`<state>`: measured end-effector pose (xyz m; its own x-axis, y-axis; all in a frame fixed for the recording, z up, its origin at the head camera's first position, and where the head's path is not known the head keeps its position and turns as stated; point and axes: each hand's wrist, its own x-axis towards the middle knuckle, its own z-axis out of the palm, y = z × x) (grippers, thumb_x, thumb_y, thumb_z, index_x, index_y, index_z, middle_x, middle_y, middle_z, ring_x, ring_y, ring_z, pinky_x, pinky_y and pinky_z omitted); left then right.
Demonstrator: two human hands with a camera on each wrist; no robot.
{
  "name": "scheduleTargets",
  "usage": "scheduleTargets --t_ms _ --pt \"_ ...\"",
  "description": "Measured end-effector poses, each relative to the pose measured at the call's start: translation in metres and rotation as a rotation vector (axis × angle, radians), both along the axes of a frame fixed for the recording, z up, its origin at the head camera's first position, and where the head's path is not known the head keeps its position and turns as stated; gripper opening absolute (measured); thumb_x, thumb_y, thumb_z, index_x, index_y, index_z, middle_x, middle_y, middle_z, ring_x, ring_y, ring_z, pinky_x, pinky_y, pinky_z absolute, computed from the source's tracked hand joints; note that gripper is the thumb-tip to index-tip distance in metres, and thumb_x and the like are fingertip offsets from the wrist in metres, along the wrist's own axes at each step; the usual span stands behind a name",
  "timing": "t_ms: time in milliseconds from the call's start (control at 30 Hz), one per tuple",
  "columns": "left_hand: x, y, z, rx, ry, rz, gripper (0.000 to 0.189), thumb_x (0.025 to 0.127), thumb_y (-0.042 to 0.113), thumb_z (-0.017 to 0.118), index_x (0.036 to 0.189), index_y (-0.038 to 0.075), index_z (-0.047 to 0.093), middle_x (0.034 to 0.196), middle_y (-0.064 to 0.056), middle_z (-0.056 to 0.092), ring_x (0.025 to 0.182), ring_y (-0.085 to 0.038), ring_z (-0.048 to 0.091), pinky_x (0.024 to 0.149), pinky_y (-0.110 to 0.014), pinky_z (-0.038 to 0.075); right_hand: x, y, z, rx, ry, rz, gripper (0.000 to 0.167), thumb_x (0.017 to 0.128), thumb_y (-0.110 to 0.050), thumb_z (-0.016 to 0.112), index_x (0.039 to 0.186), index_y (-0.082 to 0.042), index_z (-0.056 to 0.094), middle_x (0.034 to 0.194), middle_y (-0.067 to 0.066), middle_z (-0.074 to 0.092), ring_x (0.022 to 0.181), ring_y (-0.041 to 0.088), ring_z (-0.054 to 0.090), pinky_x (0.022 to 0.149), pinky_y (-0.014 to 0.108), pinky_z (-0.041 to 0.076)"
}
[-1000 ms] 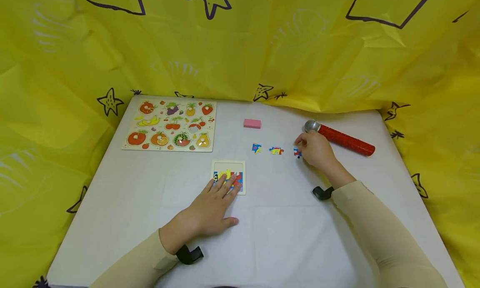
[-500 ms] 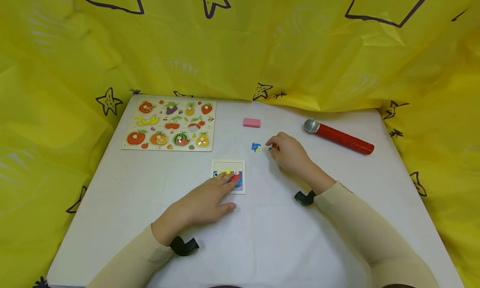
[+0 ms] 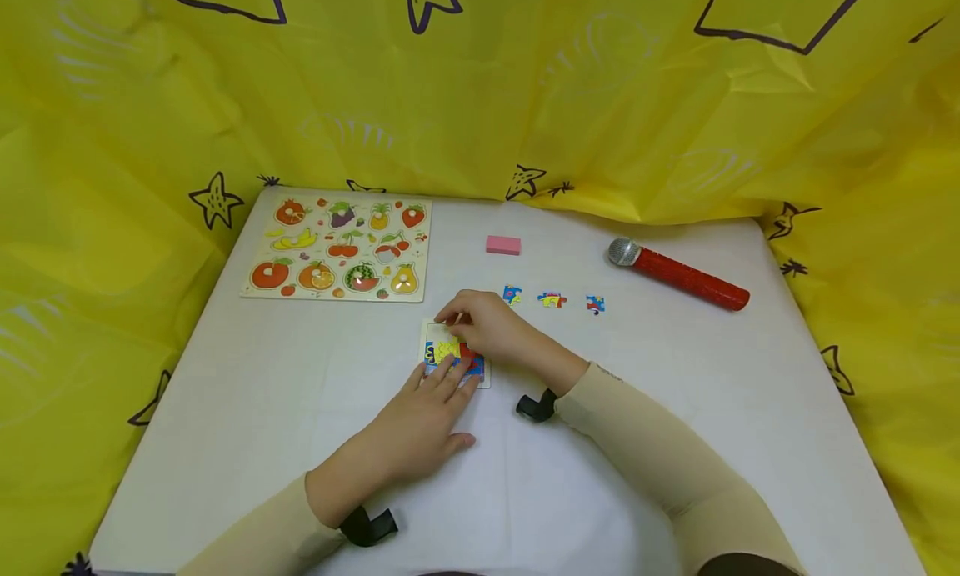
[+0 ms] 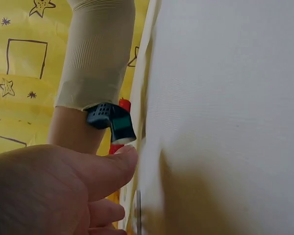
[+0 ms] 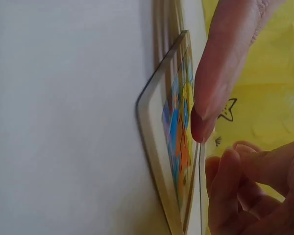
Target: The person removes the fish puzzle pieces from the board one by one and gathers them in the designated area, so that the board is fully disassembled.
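A small pale-framed jigsaw (image 3: 487,376) lies on the table, its lower part filled with colourful pieces and its upper strip bare. My left hand (image 3: 420,422) rests on its near part, fingers straight and spread, thumb out to the side. My right hand (image 3: 495,326) is bent over the upper right of the frame, fingertips close over the bare strip. In the right wrist view, the curled right fingers and thumb (image 5: 262,164) come together beside the board; I cannot tell whether they pinch anything. Three loose jigsaw pieces lie in a row: one (image 3: 512,294), another (image 3: 552,300) and a third (image 3: 595,304).
A fruit peg puzzle board (image 3: 337,249) lies at the back left. A pink block (image 3: 503,245) sits at the back middle, and a red microphone (image 3: 686,278) to the right. Yellow patterned cloth (image 3: 480,101) hangs behind the white-covered table (image 3: 247,409).
My right hand has moved left, from the rightmost loose piece past the others to the jigsaw frame. The left hand shifted slightly and remains on the frame. The loose pieces have stayed put.
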<state>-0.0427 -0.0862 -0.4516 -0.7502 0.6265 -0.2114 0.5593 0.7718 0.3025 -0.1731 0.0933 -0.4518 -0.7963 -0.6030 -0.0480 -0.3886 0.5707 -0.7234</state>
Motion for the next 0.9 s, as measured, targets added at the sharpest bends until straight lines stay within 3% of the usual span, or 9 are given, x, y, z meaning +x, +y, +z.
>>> scheduleTargets --t_ms 200,567,667,900 --pt "0.006 -0.005 -0.004 -0.003 -0.013 0.009 0.085 0.105 0.056 0.063 0.167 0.005 0.036 0.179 -0.014 0.028 0.168 -0.037 0.023 0.134 -0.061 0.024 -0.005 -0.013 -0.01 -0.004 -0.071 0.058 0.023 0.102 -0.005 0.071 0.121 -0.012 0.082 0.115 0.0 0.077 0.105 0.013 0.069 0.093 0.027 0.057" --pt "0.006 -0.011 0.0 0.031 -0.096 -0.01 0.086 0.105 0.054 0.062 0.168 0.005 0.033 0.18 -0.012 0.023 0.169 -0.035 0.017 0.135 -0.058 0.022 -0.001 -0.013 -0.009 0.084 -0.08 0.151 0.026 0.103 -0.002 0.068 0.122 -0.01 0.083 0.11 0.003 0.07 0.111 0.018 0.066 0.1 0.033 0.056" --pt "0.005 -0.013 0.0 0.036 -0.117 -0.008 0.086 0.105 0.054 0.062 0.169 0.005 0.032 0.181 -0.011 0.021 0.17 -0.034 0.015 0.136 -0.057 0.02 -0.001 -0.013 -0.01 0.09 -0.092 0.15 0.026 0.103 -0.002 0.067 0.122 -0.011 0.083 0.113 0.003 0.07 0.111 0.017 0.065 0.102 0.033 0.056" --pt "0.004 -0.015 -0.003 0.041 -0.12 -0.015 0.086 0.105 0.054 0.062 0.17 0.007 0.03 0.182 -0.009 0.019 0.17 -0.032 0.013 0.137 -0.056 0.018 -0.002 -0.013 -0.013 0.08 -0.141 0.107 0.024 0.101 -0.001 0.068 0.117 -0.013 0.082 0.114 0.002 0.071 0.1 0.014 0.063 0.092 0.027 0.055"
